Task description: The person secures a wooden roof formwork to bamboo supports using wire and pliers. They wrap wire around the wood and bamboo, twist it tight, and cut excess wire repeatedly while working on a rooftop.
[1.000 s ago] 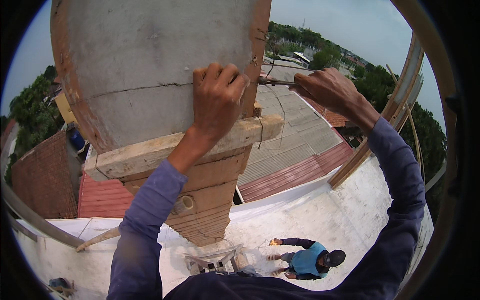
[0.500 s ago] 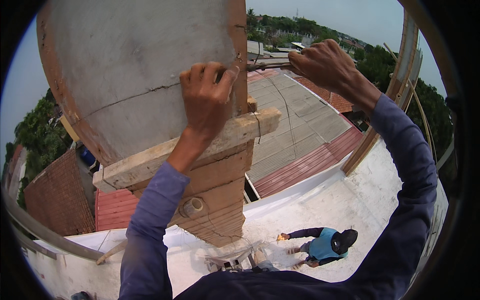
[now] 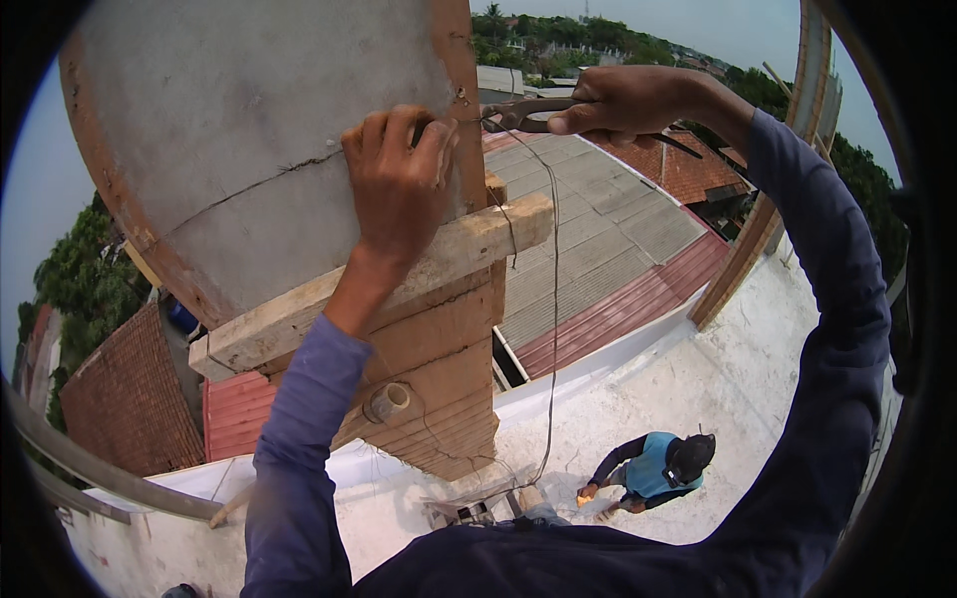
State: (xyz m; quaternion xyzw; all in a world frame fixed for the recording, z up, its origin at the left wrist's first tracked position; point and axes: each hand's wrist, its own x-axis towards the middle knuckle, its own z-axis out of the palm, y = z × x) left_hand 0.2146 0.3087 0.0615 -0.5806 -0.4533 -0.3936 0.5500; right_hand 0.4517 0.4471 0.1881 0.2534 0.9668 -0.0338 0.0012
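The pliers [image 3: 528, 112] sit at the top centre of the frame, nose against the thin wire [image 3: 554, 299] at the column's [image 3: 249, 130] edge. The right hand [image 3: 623, 100] is clamped on the handles — the stiff, heavy steel is best held far back. The wire looks light and springy, likely to whip. The left hand [image 3: 399, 184] presses flat on the concrete, fingers closed on nothing, above the wooden plank [image 3: 399, 284] — a worker [image 3: 653, 466] crouches far below.

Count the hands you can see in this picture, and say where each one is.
3. The left hand presses on the grey panel; the right hand holds pliers at its edge; a co-worker's hand shows far below. Their other hand may be hidden.
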